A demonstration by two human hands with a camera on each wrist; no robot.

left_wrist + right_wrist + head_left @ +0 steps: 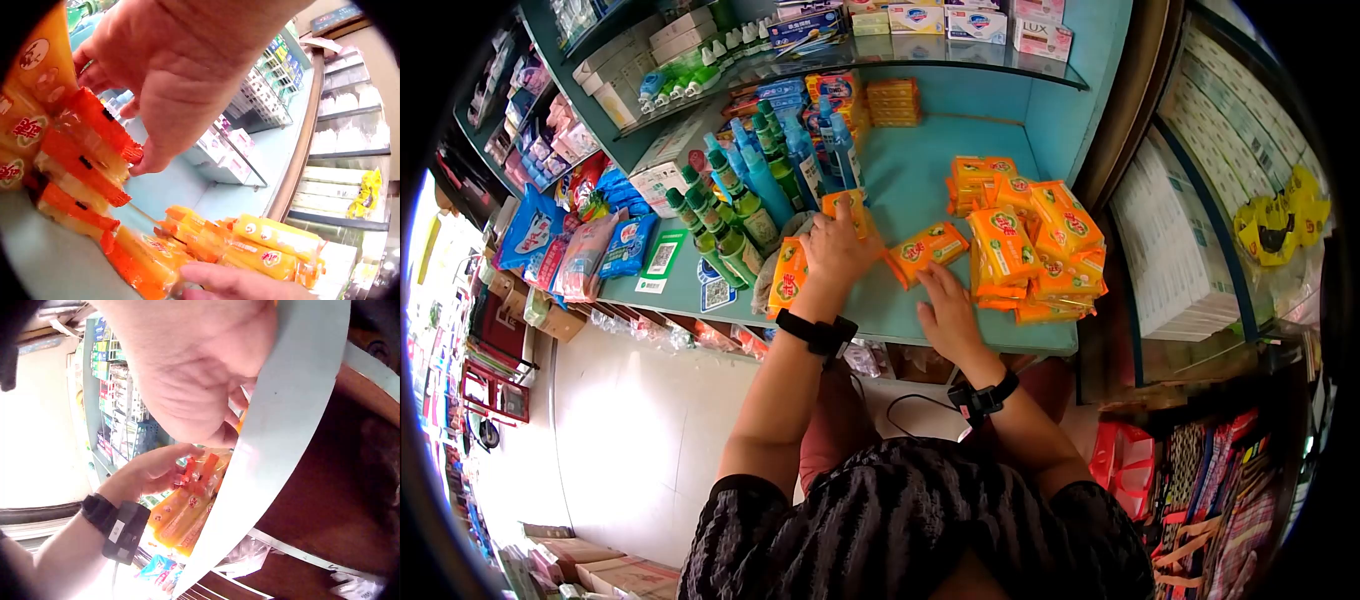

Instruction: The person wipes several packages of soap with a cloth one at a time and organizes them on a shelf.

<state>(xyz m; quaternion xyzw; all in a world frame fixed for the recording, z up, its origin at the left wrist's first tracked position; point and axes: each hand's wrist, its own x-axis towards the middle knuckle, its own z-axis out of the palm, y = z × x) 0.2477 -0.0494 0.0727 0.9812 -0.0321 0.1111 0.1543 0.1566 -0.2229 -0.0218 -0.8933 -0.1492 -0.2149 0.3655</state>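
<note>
At the counter's front, my left hand [837, 250] grips a pack at the top of a stack of orange-wrapped soap packs [788, 278]. In the left wrist view its thumb lies against the red end seal [111, 128] while the other fingers reach over the far side. My right hand [949, 315] touches the near edge of a single soap pack [928, 252] with its fingertips, the fingers fairly straight. That pack lies flat between the stack and a loose heap of similar soap packs [1040, 245] on the right. Both wrists wear black camera bands.
Green and blue spray bottles [745, 190] stand close behind the left stack. More orange packs [893, 102] sit at the back of the teal counter [960, 130], beneath a glass shelf [880, 52] of boxed goods. A glass cabinet [1190, 240] borders the right side.
</note>
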